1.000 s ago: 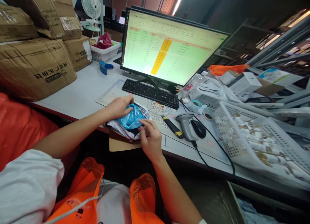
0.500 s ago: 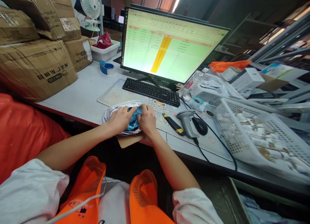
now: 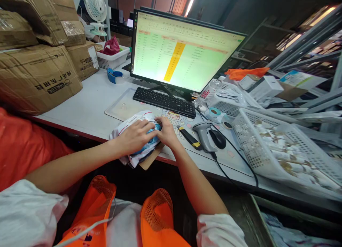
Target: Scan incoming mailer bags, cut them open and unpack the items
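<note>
A crumpled white plastic package (image 3: 140,116) with red and dark markings lies at the desk's front edge, partly overhanging it. Blue plastic (image 3: 146,146) shows in its middle. My left hand (image 3: 139,135) lies across the top, fingers bent and closed on the plastic. At the package's right side, my right hand (image 3: 166,131) grips it with fingers curled over the blue part. The two hands meet near the thumbs, and their fingertips are partly hidden. A brown cardboard piece (image 3: 151,158) sticks out beneath the package.
Behind the package are a keyboard (image 3: 164,101) and a monitor (image 3: 184,51). To the right lie a utility knife (image 3: 190,138), a barcode scanner (image 3: 205,135), a mouse (image 3: 217,138) and a white basket (image 3: 247,143) of small rolls. Cardboard boxes (image 3: 37,76) and a blue tape dispenser (image 3: 114,76) stand left.
The package has turned and its front now hangs lower over the desk edge. My left hand has come closer to my right hand, covering more of the blue plastic.
</note>
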Tool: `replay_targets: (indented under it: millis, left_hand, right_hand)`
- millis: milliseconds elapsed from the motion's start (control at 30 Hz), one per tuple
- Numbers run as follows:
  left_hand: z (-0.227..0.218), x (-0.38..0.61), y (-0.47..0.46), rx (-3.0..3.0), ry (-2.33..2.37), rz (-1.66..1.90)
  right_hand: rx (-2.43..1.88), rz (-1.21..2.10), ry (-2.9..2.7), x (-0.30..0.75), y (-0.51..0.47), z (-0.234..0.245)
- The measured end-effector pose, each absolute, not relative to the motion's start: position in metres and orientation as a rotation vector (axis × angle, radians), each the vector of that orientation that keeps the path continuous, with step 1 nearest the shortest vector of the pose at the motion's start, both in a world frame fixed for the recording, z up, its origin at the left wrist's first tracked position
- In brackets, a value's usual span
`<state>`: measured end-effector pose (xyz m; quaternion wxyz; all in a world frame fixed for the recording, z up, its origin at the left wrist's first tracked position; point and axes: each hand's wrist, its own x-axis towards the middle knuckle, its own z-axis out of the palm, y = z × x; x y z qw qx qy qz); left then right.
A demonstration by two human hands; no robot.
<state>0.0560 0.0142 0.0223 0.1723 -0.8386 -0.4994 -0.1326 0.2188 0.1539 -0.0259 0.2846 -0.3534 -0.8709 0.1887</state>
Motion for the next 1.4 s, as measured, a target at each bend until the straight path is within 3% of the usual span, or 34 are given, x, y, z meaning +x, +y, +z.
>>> replay_targets:
  millis: [267, 800, 1167, 1400]
  left_hand:
    - [-0.003, 0.055, 0.034, -2.412, -1.392, -0.023]
    - [-0.005, 0.053, 0.047, -2.540, -1.423, -0.141]
    - [0.052, 0.040, -0.021, -2.531, -1.238, -0.245]
    - [0.039, 0.003, -0.028, -2.279, -1.557, -0.245]
  right_hand:
    - [-1.217, 0.386, -2.548, 0.220, 0.142, -0.010]
    - [-1.473, 0.009, -2.592, 0.192, 0.120, -0.021]
    - [-1.484, 0.023, -2.501, 0.185, 0.186, 0.018]
    - [-1.388, 0.262, -2.731, 0.183, 0.178, 0.023]
